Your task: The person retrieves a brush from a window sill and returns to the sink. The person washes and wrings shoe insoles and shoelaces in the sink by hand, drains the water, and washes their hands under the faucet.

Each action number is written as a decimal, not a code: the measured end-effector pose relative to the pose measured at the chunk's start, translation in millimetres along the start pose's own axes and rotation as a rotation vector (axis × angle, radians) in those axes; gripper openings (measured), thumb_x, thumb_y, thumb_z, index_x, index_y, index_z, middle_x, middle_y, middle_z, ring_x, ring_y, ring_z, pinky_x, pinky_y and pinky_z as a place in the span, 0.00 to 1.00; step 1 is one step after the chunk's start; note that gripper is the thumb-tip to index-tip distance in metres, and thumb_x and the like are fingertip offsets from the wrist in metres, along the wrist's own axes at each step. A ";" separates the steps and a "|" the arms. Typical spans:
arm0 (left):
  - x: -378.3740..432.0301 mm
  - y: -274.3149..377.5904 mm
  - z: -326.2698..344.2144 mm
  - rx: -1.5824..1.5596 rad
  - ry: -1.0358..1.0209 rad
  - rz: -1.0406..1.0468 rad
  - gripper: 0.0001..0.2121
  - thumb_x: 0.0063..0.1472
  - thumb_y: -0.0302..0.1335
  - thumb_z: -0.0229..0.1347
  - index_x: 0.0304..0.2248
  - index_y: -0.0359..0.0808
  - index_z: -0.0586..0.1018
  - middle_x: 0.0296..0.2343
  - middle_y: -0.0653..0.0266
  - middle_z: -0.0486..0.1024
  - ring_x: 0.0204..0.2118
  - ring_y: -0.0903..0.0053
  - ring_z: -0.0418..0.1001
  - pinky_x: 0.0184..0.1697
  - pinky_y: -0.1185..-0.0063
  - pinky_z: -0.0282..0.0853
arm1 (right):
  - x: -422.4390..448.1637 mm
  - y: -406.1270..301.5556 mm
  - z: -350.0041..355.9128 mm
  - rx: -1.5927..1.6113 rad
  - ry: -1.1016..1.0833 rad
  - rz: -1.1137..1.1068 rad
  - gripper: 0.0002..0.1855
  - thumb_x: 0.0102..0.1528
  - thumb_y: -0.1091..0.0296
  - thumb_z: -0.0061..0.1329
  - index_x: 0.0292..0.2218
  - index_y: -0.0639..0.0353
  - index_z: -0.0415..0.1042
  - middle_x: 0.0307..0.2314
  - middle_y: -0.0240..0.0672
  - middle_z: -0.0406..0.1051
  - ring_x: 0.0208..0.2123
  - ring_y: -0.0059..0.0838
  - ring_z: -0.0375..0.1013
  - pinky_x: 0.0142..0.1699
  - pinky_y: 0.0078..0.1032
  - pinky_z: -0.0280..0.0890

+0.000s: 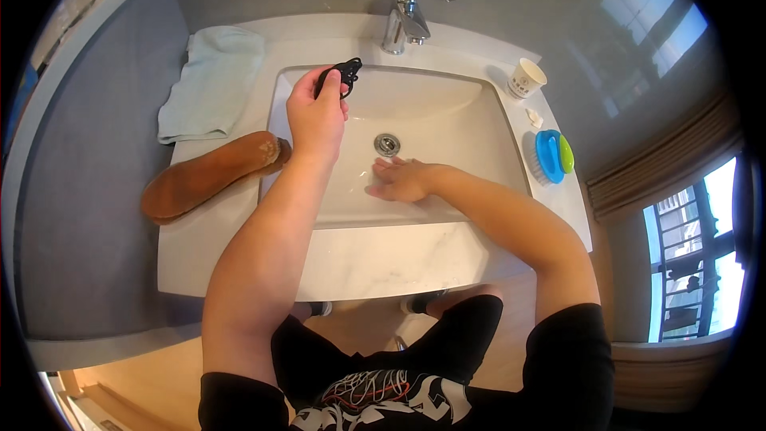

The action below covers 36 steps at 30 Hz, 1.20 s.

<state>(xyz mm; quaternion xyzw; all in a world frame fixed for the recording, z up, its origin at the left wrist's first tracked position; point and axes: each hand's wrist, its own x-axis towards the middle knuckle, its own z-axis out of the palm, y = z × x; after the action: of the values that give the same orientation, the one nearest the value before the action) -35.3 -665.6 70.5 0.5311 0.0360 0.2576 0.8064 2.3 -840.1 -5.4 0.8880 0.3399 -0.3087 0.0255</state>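
Note:
My left hand [317, 108] grips a bunched black cord [347, 76], which looks like shoelaces, above the back left corner of the white sink basin [455, 120]. Low in the basin, my right hand [404, 181] is spread with nothing in it, just in front of the metal drain [387, 145]. Whether its fingers touch the basin floor I cannot tell. To the left of my left forearm, a brown shoe [209, 176] lies on the counter, with its toe or heel end reaching the basin's left rim. A few water drops show on the basin floor.
A chrome faucet [402, 24] stands behind the basin, its lever pointing right. On the back left counter lies a folded pale green towel [212, 84]. Along the right side are a paper cup [526, 79] bearing writing, a small white lump [534, 118] and a blue-green scrub brush [550, 155].

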 end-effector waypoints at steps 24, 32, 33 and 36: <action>5.6 1.3 -1.6 -0.051 0.111 0.054 0.10 0.67 0.28 0.48 0.42 0.31 0.74 0.25 0.68 0.72 0.18 0.85 0.64 0.21 0.83 0.63 | -56.8 57.6 -238.3 0.938 1.223 -0.316 0.17 0.54 0.69 0.46 0.45 0.59 0.73 0.39 0.31 0.74 0.37 0.24 0.70 0.43 0.23 0.64; 6.3 4.3 -5.8 -0.086 0.138 0.053 0.07 0.65 0.27 0.49 0.38 0.30 0.73 0.26 0.65 0.71 0.17 0.84 0.63 0.20 0.83 0.61 | -34.6 68.2 -197.7 1.295 1.308 0.128 0.22 0.56 0.47 0.45 0.29 0.60 0.71 0.24 0.32 0.69 0.25 0.24 0.64 0.26 0.26 0.59; 5.5 3.8 -5.3 -0.077 0.134 0.038 0.07 0.65 0.27 0.49 0.38 0.30 0.73 0.26 0.65 0.71 0.17 0.84 0.63 0.20 0.83 0.61 | -35.8 65.3 -194.1 1.576 1.042 0.149 0.25 0.58 0.42 0.43 0.29 0.59 0.71 0.23 0.31 0.68 0.24 0.25 0.64 0.27 0.26 0.59; 5.6 -1.1 3.3 -0.089 0.145 0.045 0.08 0.65 0.27 0.49 0.38 0.30 0.73 0.26 0.65 0.71 0.17 0.84 0.63 0.20 0.83 0.61 | -30.8 105.4 -239.5 1.462 1.072 -0.005 0.29 0.59 0.37 0.39 0.32 0.59 0.71 0.22 0.29 0.68 0.24 0.24 0.63 0.29 0.24 0.60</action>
<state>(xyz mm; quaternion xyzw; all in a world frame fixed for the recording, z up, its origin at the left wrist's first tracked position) -29.0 -666.1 72.2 0.4752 0.0708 0.3149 0.8185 176.8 -878.1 188.2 0.7066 0.0274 0.0070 -0.7070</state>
